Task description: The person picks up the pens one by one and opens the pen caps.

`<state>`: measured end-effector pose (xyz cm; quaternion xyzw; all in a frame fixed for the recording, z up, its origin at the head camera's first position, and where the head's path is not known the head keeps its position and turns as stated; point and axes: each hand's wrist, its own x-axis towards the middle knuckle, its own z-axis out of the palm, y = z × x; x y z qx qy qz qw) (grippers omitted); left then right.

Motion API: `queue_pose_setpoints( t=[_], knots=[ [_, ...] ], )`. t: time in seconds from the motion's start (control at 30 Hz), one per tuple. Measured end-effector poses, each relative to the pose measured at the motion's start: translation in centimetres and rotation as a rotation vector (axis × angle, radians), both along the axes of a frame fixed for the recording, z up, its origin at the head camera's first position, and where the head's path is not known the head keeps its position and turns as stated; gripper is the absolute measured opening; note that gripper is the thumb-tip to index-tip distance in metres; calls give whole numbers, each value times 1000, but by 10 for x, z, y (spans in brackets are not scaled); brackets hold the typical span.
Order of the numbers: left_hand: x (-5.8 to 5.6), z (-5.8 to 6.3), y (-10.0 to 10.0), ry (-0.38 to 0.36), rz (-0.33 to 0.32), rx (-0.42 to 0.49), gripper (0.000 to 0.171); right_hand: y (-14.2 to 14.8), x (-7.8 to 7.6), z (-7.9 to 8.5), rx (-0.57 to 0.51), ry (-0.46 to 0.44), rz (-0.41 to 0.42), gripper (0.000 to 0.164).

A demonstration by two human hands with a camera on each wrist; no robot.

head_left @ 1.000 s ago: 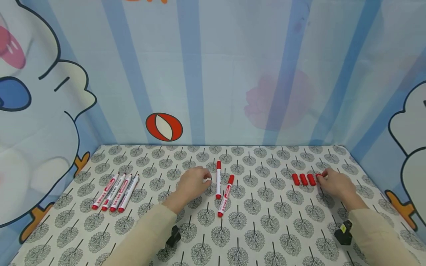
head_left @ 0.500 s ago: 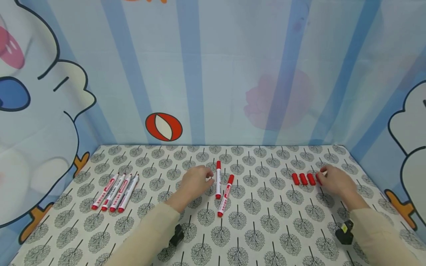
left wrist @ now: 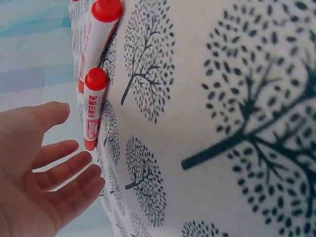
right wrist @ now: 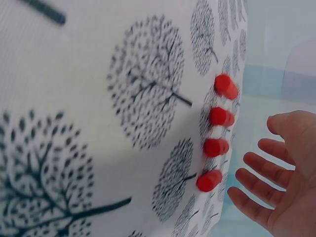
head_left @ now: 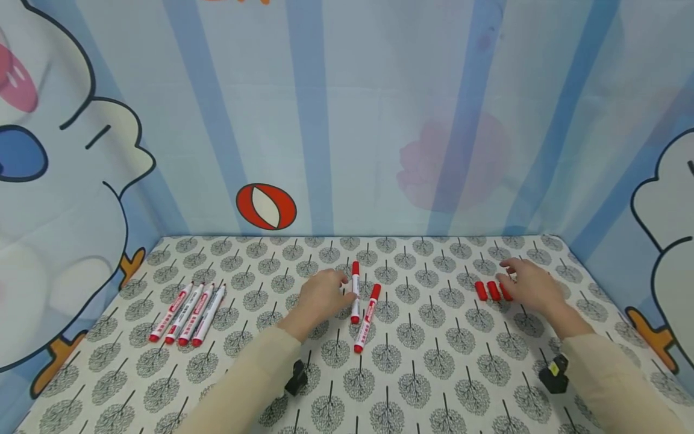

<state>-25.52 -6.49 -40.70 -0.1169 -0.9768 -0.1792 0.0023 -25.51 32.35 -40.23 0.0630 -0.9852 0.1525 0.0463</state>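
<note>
"Left hand point(head_left: 322, 295)?"
"Fingers apart, just beside two capped pens point(head_left: 355, 296), centre of desk point(head_left: 434, 392)."
"Right hand point(head_left: 534, 286)?"
"Fingers apart, near four caps point(head_left: 494, 292), toward right edge."
"Remainder?"
"Four uncapped pens point(head_left: 185, 314), near left edge."

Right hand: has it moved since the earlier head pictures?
Yes. Judged against the leftmost red cap, the right hand has shifted left, closer to that cap, and slightly upward in the head view.
</note>
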Motion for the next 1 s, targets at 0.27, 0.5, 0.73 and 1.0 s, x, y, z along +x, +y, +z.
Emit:
queue_pose_setpoints(
  t=[0.27, 0.5, 0.73, 1.0],
  knots=[
    [-5, -4, 4, 2, 24, -27, 51, -20, -1, 3, 7, 93, 107, 39],
    [-11, -11, 9, -20, 30, -5, 56, -40, 0, 6, 33, 122, 148, 37],
    [-9, -9, 14, -32, 27, -26, 48, -58, 4, 9, 11, 134, 207, 36],
    [-8, -8, 16, -60, 38, -41, 31, -79, 7, 9, 23, 171, 259, 36]
  ],
)
